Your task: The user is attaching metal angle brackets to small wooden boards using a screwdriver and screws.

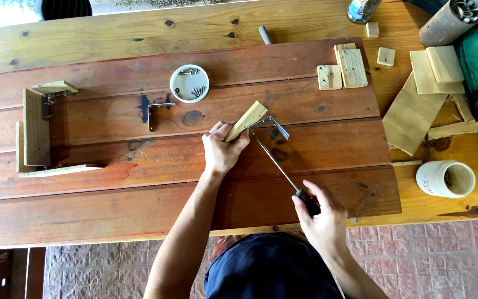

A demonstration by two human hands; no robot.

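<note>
Left hand [223,150]: fingers curl over a small wood block [247,120] and press it flat on the table [112,221], near its middle, so the block judged cannot shift under the tool.
Right hand [323,217]: fingers wrapped tight round the dark handle of a screwdriver [283,169], near the front edge; the long shaft slants up to the block.
Bracket [272,125]: a metal angle piece lies against the block's right side; the screwdriver tip meets it there, apparently at a screw hole, though the screw itself is too small to tell.
Bowl [189,83]: a white round dish of screws, behind the left hand, within easy reach.
Spare bracket [157,112]: a second angle piece lies loose, left of the bowl's near side.
Frame [39,133]: thin boards joined at right angles with brackets, at the left edge, well apart from the hands.
Offcuts [343,66]: small wood blocks toward the back right; larger scraps [416,105] lie farther right.
Cup [445,178]: a white cup on its side near the right edge.
Obstructions: nothing lies between the hands and the block.
</note>
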